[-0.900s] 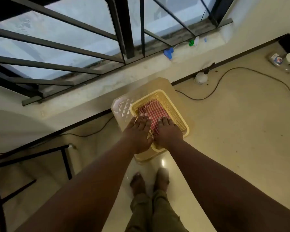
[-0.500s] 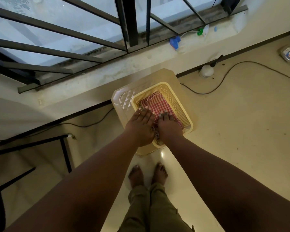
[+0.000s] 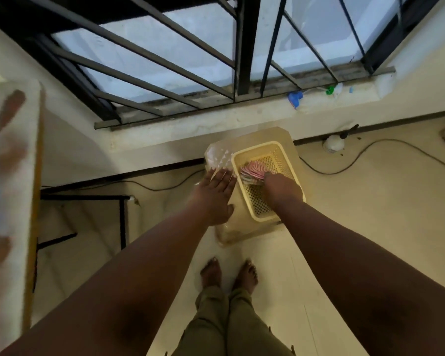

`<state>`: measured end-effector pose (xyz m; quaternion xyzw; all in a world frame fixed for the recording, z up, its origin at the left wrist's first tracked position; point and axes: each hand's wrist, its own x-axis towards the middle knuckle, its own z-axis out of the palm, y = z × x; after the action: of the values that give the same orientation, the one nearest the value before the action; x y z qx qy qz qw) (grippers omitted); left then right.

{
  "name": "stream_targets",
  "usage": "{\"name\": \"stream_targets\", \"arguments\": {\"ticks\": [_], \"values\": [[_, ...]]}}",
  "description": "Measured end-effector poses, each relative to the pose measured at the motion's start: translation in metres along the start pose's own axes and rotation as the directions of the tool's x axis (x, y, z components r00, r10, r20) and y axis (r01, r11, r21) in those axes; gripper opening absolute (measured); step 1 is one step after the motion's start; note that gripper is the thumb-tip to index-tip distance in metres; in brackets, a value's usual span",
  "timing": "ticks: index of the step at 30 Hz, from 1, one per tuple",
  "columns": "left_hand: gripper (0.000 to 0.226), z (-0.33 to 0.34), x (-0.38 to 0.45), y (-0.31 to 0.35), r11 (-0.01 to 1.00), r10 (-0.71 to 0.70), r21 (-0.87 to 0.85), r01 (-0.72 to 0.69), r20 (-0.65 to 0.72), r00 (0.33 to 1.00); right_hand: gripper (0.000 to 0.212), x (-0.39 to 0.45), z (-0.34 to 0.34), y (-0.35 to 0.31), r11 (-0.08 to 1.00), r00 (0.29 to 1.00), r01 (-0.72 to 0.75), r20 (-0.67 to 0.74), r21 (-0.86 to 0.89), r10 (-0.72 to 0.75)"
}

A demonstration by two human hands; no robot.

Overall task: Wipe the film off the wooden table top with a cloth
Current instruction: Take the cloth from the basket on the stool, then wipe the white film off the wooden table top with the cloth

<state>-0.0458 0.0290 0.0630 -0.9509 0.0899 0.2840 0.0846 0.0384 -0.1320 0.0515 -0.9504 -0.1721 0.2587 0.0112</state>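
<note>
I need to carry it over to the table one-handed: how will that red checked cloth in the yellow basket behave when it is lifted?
Probably floppy: the red checked cloth bunches into folds where the right hand grips it. It looks thin and light, so one hand should manage. Loose ends may trail and snag on the yellow basket rim.

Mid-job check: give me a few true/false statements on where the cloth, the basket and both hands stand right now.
1. The red-and-white checked cloth lies in the cream perforated plastic basket. True.
2. The right hand has its grip on the cloth. True.
3. The left hand also holds the cloth. False: it is flat and open, beside the basket.
4. The basket sits on the floor. False: it rests on a beige plastic stool.
</note>
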Motion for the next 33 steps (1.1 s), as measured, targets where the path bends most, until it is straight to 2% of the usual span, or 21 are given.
{"name": "stream_targets", "arguments": {"ticks": [5, 6, 8, 9, 13, 15, 20, 23, 26, 28, 30, 33], "values": [[0.071, -0.014, -0.068, -0.005, 0.996, -0.087, -0.028, 0.085, -0.061, 0.994, 0.022, -0.041, -0.037, -0.019, 0.999, 1.0, -0.019, -0.013, -0.032, 0.019], [0.07, -0.015, -0.069, -0.002, 0.996, -0.076, -0.039, 0.074, -0.038, 0.996, 0.019, -0.043, -0.037, -0.015, 0.999, 0.999, -0.044, 0.011, -0.017, 0.044], [0.069, -0.016, -0.102, -0.006, 0.991, -0.125, -0.06, 0.12, -0.087, 0.988, 0.011, -0.069, -0.05, -0.033, 1.0, 1.0, 0.008, 0.026, 0.0, -0.008], [0.069, -0.018, -0.103, -0.004, 0.994, -0.1, -0.06, 0.095, -0.087, 0.991, 0.009, -0.072, -0.05, -0.031, 1.0, 0.998, -0.003, 0.06, 0.022, 0.002], [0.069, -0.013, -0.171, -0.017, 0.99, -0.14, -0.066, 0.127, -0.24, 0.961, 0.025, -0.132, -0.064, -0.078, 0.985, 0.982, 0.12, 0.129, 0.127, -0.136], [0.068, -0.006, -0.209, -0.023, 0.986, -0.163, -0.071, 0.149, -0.282, 0.945, 0.024, -0.164, -0.067, -0.099, 0.96, 0.968, 0.175, 0.142, 0.217, -0.208], [0.07, 0.039, -0.337, -0.055, 0.919, -0.391, -0.178, 0.352, -0.283, 0.876, 0.009, -0.266, -0.056, -0.168, 0.852, 0.935, 0.197, 0.168, 0.485, -0.312], [0.07, 0.071, -0.42, -0.076, 0.812, -0.559, -0.333, 0.48, -0.205, 0.804, 0.015, -0.315, -0.045, -0.21, 0.824, 0.91, 0.216, 0.197, 0.523, -0.364], [0.067, 0.109, -0.497, -0.088, 0.686, -0.695, -0.424, 0.591, -0.143, 0.704, 0.01, -0.36, -0.031, -0.251, 0.791, 0.881, 0.325, 0.139, 0.518, -0.452], [0.065, 0.137, -0.536, -0.089, 0.627, -0.738, -0.457, 0.631, -0.089, 0.669, 0.016, -0.387, -0.019, -0.274, 0.785, 0.853, 0.456, 0.045, 0.42, -0.52], [0.063, 0.167, -0.565, -0.084, 0.589, -0.76, -0.466, 0.66, -0.04, 0.649, 0.025, -0.411, 0.004, -0.297, 0.731, 0.782, 0.6, -0.045, 0.325, -0.621], [0.059, 0.203, -0.585, -0.073, 0.574, -0.777, -0.437, 0.692, -0.027, 0.628, 0.021, -0.437, 0.05, -0.322, 0.623, 0.639, 0.769, -0.124, 0.143, -0.759]]}}
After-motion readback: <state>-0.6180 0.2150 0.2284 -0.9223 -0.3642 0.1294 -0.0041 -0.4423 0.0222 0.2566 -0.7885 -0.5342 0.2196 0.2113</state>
